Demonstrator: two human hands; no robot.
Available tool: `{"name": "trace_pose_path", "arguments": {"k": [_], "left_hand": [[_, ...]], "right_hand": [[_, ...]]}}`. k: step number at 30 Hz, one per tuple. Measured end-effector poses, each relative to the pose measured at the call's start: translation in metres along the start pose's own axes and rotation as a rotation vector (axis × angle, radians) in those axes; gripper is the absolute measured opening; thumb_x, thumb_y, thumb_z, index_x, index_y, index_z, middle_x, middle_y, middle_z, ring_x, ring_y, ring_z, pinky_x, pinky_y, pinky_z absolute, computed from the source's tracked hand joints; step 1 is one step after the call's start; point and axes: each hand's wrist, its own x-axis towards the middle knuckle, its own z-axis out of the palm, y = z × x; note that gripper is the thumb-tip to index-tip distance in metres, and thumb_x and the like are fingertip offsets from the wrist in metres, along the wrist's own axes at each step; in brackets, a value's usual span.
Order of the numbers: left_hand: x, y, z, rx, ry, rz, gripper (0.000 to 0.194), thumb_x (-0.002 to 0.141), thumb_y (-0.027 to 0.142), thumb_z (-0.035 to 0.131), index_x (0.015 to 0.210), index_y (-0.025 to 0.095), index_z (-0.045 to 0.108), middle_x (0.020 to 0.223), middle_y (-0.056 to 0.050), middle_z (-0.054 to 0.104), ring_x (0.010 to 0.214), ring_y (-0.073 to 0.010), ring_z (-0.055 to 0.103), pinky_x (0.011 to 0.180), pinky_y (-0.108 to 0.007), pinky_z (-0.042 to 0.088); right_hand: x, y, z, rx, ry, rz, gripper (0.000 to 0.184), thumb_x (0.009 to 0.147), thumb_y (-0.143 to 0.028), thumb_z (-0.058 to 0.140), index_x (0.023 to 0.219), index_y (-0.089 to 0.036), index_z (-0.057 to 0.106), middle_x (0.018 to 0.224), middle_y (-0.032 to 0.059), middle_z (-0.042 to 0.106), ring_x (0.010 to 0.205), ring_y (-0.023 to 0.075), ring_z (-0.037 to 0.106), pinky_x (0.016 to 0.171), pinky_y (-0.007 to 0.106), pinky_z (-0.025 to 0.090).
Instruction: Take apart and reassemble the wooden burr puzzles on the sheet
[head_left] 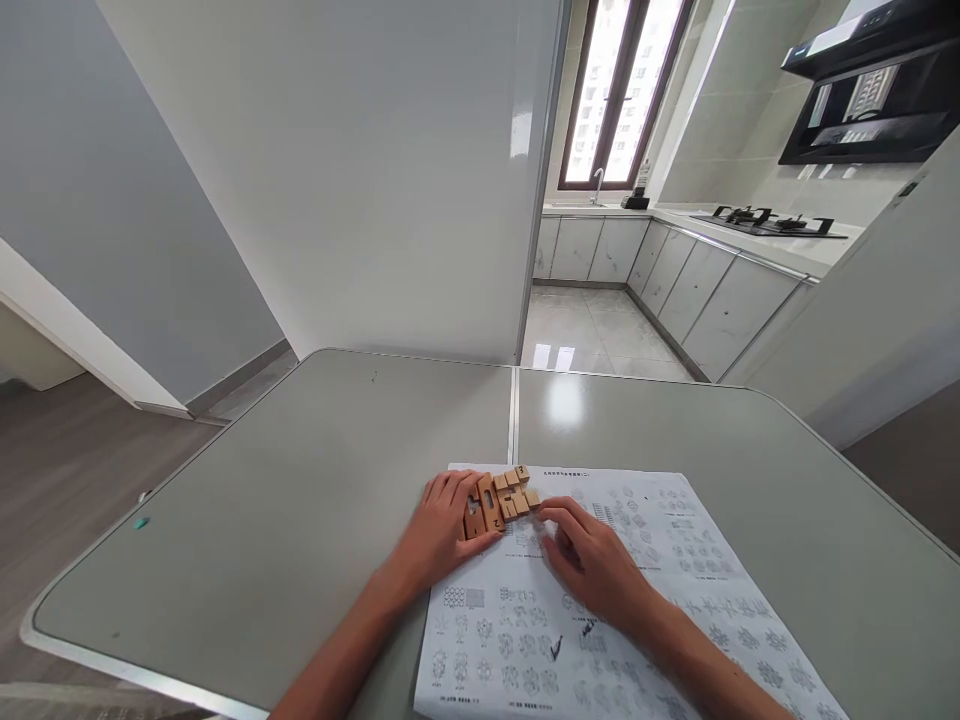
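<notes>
Our left hand point(437, 532) clasps the wooden blocks point(491, 505) between thumb and fingers, at the far left corner of the printed sheet point(525, 573). Our right hand point(596, 562), loosely curled with thumb parted from fingers, reaches their right end.

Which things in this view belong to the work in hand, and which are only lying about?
In use:
- wooden pieces, left hand holding them, right hand beside them
- printed sheet underneath, probably

Lying about:
- small green bit on the table
- gas hob and tap beyond
</notes>
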Motion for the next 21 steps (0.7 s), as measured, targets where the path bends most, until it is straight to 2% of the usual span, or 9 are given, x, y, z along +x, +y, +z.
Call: {"name": "trace_pose_path", "arguments": {"k": [8,11,15,21], "left_hand": [[0.0009,0.0021,-0.0014,0.009,-0.014,0.007,0.070,0.086,0.044,0.079,0.145,0.029,0.045,0.141,-0.009,0.059,0.130,-0.0327,0.053,0.109,-0.051,0.046],[0.0009,0.0032,-0.0019,0.011,-0.014,0.000,0.069,0.087,0.044,0.079,0.145,0.029,0.046,0.140,-0.009,0.059,0.129,-0.0323,0.054,0.109,-0.051,0.047],[0.0007,0.0033,-0.0023,0.010,-0.012,-0.002,0.067,0.087,0.047,0.078,0.144,0.028,0.047,0.139,-0.010,0.060,0.128,-0.0324,0.055,0.108,-0.051,0.047],[0.0017,0.0025,-0.0018,0.018,-0.006,0.006,0.067,0.088,0.046,0.077,0.145,0.028,0.046,0.139,-0.010,0.060,0.127,-0.0318,0.056,0.108,-0.050,0.048]], "right_hand": [[-0.0007,-0.0008,-0.0016,0.006,0.041,-0.023,0.019,0.100,-0.016,0.047,0.114,-0.024,0.056,0.121,0.0107,0.068,0.063,0.0142,0.061,0.063,0.030,0.057],[-0.0015,-0.0019,-0.0029,0.029,0.000,-0.072,0.023,0.099,-0.014,0.048,0.117,-0.024,0.057,0.123,0.0110,0.070,0.064,0.0144,0.063,0.065,0.031,0.059],[-0.0029,-0.0014,-0.0030,0.024,-0.056,-0.093,0.028,0.099,-0.015,0.048,0.124,-0.025,0.057,0.130,0.0122,0.069,0.076,0.0176,0.070,0.071,0.034,0.061],[-0.0029,-0.0005,-0.0026,0.016,-0.059,-0.099,0.029,0.099,-0.014,0.050,0.124,-0.025,0.057,0.133,0.0126,0.069,0.076,0.0176,0.071,0.073,0.036,0.062]]}}
